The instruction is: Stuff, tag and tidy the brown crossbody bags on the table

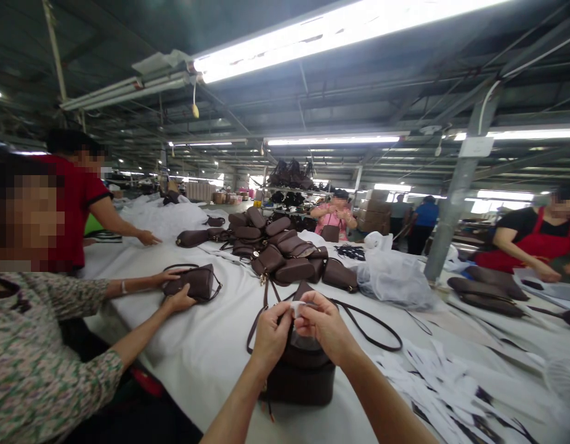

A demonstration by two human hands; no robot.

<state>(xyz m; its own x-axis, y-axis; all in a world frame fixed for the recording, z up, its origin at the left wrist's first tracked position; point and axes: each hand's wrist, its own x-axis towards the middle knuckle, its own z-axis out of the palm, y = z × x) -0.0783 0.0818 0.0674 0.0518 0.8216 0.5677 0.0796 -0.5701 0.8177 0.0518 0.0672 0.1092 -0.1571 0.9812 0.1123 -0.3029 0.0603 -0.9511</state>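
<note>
- At ten o'clock from the left hand point(272, 336), a small dark brown leather-like bag point(190, 282) is held by a co-worker's hands point(180, 300), above floral-patterned sleeves point(93, 373).
- By the left hand, a small white piece of thin material point(297, 306) is pinched; the fingers are closed on it.
- At twelve o'clock, dark brown bags point(294, 270) are heaped.
- At five o'clock, a boxy dark brown leather-like handbag point(298, 385) is stood upright on the white-covered worktop point(224, 351).
- At three o'clock, the same piece is gripped by the right hand point(326, 324); beyond, a thin dark strap point(399, 341) is looped.
- At two o'clock, translucent plastic point(390, 277) is crumpled.
- At four o'clock, white strips point(435, 385) are strewn.
</note>
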